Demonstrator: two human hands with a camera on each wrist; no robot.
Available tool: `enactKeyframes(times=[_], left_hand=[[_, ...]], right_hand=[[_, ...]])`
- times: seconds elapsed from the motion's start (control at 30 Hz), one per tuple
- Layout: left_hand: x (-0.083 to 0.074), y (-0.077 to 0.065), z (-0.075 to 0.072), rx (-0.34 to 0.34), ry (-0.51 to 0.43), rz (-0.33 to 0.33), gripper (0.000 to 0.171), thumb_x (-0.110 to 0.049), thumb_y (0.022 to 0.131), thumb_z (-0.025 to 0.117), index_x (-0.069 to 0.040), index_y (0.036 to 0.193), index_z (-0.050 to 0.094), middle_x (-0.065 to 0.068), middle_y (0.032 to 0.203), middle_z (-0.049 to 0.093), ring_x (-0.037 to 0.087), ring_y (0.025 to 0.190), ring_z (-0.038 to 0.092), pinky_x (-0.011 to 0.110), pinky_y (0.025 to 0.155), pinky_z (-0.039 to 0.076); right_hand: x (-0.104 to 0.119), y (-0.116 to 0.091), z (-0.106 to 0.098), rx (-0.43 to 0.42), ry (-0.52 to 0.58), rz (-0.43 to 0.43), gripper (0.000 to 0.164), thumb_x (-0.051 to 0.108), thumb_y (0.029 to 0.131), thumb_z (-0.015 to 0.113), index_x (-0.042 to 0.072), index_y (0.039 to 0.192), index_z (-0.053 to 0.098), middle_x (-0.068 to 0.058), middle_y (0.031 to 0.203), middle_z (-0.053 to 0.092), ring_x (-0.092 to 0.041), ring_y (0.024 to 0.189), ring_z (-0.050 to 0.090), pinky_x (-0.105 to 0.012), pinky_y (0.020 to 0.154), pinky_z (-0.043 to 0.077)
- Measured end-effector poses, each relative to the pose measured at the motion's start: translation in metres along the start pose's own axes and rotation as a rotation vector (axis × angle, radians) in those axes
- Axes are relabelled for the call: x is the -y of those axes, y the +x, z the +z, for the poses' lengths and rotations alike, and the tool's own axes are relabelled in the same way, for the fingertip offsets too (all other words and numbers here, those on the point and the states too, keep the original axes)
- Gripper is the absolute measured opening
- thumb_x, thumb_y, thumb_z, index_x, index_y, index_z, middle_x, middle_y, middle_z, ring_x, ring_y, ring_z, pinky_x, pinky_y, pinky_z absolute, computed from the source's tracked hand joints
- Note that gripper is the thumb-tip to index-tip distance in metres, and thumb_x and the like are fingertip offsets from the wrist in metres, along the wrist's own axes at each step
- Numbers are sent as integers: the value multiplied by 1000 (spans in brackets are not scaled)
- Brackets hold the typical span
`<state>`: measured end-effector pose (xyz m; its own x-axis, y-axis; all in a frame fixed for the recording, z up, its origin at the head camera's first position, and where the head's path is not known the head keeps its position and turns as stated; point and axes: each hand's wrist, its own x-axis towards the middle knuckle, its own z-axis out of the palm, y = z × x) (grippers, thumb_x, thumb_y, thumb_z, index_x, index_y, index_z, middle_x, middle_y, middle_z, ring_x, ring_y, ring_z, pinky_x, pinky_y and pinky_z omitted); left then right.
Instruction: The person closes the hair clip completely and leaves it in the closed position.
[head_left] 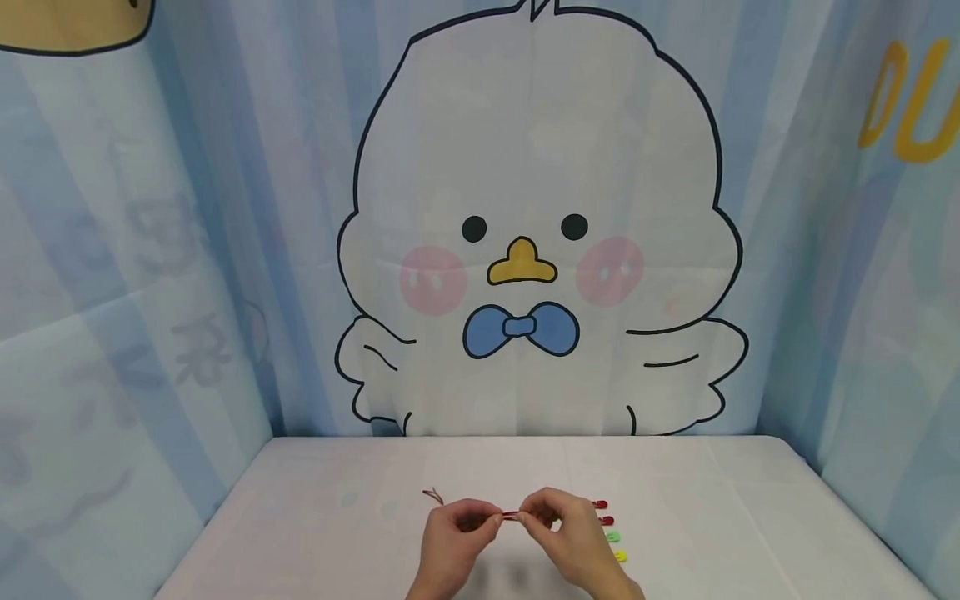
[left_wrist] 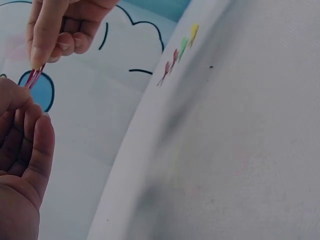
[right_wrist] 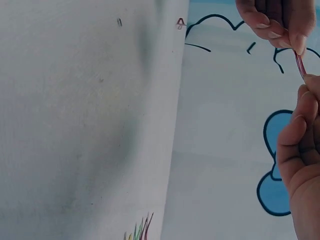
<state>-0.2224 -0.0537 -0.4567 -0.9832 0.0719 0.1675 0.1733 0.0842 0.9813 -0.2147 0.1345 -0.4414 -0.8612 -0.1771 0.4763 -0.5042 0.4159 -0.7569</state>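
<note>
Above the white table, both hands hold a thin red hair clip between them, roughly level. The left hand pinches one end between thumb and index finger. At the other end, the right hand pinches it with its thumb and fingertips. Two narrow red strips of the clip show between the fingertips in the left wrist view; its ends are hidden by the fingers. Beyond the right hand lie two red clips, a green clip and a yellow clip, partly covered by that hand.
A small reddish-brown clip with spread ends lies behind the left hand. The white table ends at a curtain printed with a cartoon duck. Side curtains hang at left and right.
</note>
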Motion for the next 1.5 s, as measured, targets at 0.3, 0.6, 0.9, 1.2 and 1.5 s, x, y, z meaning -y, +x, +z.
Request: enactKeyframes(times=[0.3, 0.6, 0.9, 1.2, 1.5], left_hand=[[1, -1, 3, -25, -32, -56, 9, -5, 85, 77, 0, 92, 75, 5, 81, 71, 16, 71, 65, 28, 66, 55], [3, 1, 4, -16, -38, -79, 14, -8, 88, 76, 3, 98, 75, 5, 83, 71, 16, 70, 65, 29, 65, 54], [5, 2, 3, 30, -47, -24, 21, -10, 88, 77, 5, 102, 72, 5, 89, 71, 18, 79, 65, 26, 70, 55], [8, 4, -3, 59, -1, 8, 22, -14, 88, 78, -2, 105, 72, 3, 95, 71, 19, 90, 64, 25, 77, 53], [14, 16, -29, 32, 81, 23, 28, -12, 91, 74, 2, 115, 67, 5, 102, 68, 20, 95, 63, 26, 81, 52]], right_hand=[[-5, -1, 0, -38, -28, -166, 13, 7, 85, 81, 15, 91, 73, 12, 80, 67, -4, 68, 59, -27, 61, 53], [-9, -3, -1, -27, -96, -277, 22, 1, 81, 83, 15, 94, 73, 11, 83, 66, -2, 71, 59, -26, 61, 53], [-12, -1, -3, -30, -103, -327, 19, 2, 82, 83, 16, 92, 74, 11, 83, 66, -2, 70, 58, -25, 60, 52], [-13, 2, -4, -61, -109, -338, 24, 0, 79, 84, 17, 91, 74, 14, 80, 63, -2, 69, 57, -24, 59, 52], [-16, 6, -10, -43, -100, -360, 21, 1, 80, 84, 17, 90, 74, 13, 78, 64, -2, 68, 57, -26, 58, 51]])
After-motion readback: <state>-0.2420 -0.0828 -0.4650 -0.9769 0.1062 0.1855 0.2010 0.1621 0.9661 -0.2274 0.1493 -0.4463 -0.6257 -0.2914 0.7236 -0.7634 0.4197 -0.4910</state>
